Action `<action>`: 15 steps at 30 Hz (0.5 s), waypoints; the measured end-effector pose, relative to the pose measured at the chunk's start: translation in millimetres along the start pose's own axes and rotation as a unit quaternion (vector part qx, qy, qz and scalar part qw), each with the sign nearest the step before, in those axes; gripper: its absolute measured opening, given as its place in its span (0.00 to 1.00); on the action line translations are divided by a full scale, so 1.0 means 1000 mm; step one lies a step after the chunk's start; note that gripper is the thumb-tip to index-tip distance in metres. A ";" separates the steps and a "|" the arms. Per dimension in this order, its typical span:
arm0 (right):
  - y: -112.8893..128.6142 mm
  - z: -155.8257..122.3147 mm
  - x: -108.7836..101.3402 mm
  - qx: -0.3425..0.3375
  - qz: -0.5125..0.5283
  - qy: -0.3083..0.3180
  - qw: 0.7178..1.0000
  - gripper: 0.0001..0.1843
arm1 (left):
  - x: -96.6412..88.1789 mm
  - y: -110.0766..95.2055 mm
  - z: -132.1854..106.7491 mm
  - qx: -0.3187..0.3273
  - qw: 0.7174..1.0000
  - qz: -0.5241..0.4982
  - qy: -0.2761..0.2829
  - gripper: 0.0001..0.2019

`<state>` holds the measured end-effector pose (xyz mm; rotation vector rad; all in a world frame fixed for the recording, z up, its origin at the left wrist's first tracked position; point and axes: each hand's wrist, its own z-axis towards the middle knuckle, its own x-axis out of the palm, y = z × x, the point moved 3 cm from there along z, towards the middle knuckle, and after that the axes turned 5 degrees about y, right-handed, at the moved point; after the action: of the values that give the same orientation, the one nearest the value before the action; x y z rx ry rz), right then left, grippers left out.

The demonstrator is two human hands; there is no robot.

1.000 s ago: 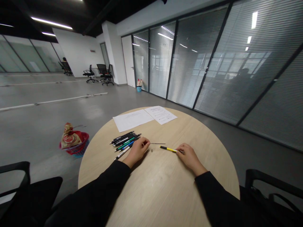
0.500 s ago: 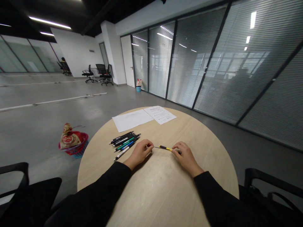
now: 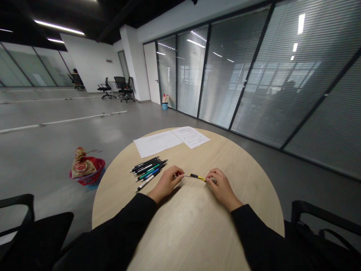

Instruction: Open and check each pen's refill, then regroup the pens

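Over the middle of the table my left hand [image 3: 168, 183] is closed in a pinch on one end of a thin dark rod, which looks like a pen refill [image 3: 187, 176]. It points right, toward a yellow-and-black pen [image 3: 200, 178]. My right hand [image 3: 221, 187] pinches that pen at its right end, and the fingers hide part of it. Whether the refill enters the pen or lies alongside it, I cannot tell. Left of my left hand lie several pens [image 3: 149, 169] in a loose row, mostly black, with green, blue and white ones among them.
Two printed paper sheets [image 3: 158, 143] lie on the far side of the round wooden table [image 3: 180, 233]. Left of the table, a basket [image 3: 97, 177] on the floor holds a brown paper bag [image 3: 81, 165]. Black chair armrests [image 3: 324, 218] flank the table. Glass partitions stand behind.
My left fingertips have shifted very slightly right, and the fingers of my right hand have adjusted a little on the pen. The loose pens and papers stay in place.
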<state>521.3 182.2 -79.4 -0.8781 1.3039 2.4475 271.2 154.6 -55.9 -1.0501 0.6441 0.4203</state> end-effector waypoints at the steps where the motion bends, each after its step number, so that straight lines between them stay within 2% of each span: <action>1: -0.001 0.000 0.001 -0.001 0.002 -0.002 1.000 0.08 | 0.001 0.000 0.000 0.004 1.000 0.002 0.007 0.07; 5: -0.006 -0.001 0.002 0.002 0.006 -0.011 1.000 0.08 | 0.001 0.002 0.000 0.004 0.999 0.030 0.032 0.06; 12: -0.021 0.000 -0.010 0.046 -0.025 -0.052 0.997 0.08 | -0.016 0.028 0.000 -0.035 0.994 0.092 -0.038 0.05; 15: -0.020 -0.001 -0.009 0.049 -0.032 -0.046 0.997 0.08 | -0.016 0.033 -0.001 -0.040 0.991 0.129 -0.018 0.04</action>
<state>538.3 193.9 -88.1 -0.7600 1.3306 2.3251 239.4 168.6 -67.7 -1.0353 0.7392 0.6931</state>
